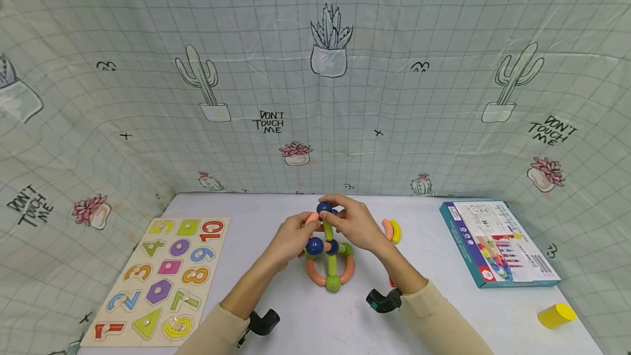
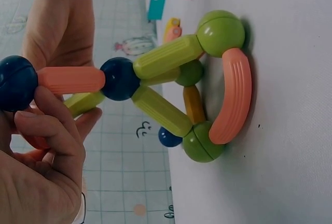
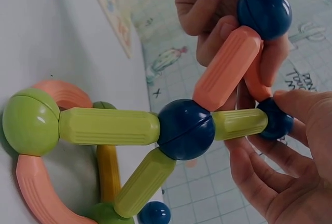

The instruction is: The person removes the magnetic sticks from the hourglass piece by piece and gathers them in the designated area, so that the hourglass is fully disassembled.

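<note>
A toy frame of rods and balls [image 1: 331, 267] stands on the white table [image 1: 443, 311]. Its base is made of green balls [image 2: 220, 31] and pink curved pieces [image 2: 236, 97]. Light green rods [image 3: 109, 126] rise to a dark blue hub ball [image 3: 185, 129]. My left hand [image 1: 296, 233] grips a straight pink rod [image 2: 70, 80] that touches the hub and has a blue ball [image 2: 15, 83] on its outer end. My right hand [image 1: 352, 222] pinches another blue ball [image 3: 277, 121] at the end of a short green rod [image 3: 238, 123] that also comes off the hub.
A wooden number puzzle board [image 1: 162, 278] lies at the left. A boxed toy set [image 1: 498, 242] sits at the right, with a yellow cylinder [image 1: 556, 315] near the front right corner. Loose pink and yellow curved pieces [image 1: 391, 230] lie behind my right hand. Printed cloth walls surround the table.
</note>
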{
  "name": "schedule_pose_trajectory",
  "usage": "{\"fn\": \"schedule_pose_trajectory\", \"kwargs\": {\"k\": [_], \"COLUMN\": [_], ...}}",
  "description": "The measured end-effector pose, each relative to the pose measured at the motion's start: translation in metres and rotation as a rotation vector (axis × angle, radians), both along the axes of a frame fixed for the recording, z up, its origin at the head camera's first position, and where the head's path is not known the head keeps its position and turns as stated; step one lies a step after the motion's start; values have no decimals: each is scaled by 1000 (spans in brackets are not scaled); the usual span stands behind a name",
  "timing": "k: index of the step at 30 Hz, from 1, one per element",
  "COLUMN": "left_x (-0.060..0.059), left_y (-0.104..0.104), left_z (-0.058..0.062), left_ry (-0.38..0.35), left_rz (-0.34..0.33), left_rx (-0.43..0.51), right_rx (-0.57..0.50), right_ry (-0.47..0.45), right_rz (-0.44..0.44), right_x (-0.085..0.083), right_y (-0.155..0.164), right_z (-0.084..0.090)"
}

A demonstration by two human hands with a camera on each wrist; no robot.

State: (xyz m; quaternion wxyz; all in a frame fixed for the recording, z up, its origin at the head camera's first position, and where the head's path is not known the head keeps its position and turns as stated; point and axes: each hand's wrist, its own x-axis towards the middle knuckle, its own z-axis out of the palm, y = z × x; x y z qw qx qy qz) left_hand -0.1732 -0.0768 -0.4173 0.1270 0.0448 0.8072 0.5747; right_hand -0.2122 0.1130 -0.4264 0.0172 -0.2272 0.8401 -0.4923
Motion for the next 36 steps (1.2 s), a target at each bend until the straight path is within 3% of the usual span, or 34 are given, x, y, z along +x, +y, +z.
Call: {"fn": "schedule_pose_trajectory", "kwargs": {"k": [36], "left_x": [1], "left_y": [0], "left_z": [-1], "left_ry": [-3], "left_rz": [20], "left_rx": [22], "right_rx": [-17], "right_ry": [-35], "right_rz": [-56], "right_x": [-2], "right_y": [-1], "right_z": [-1]}}
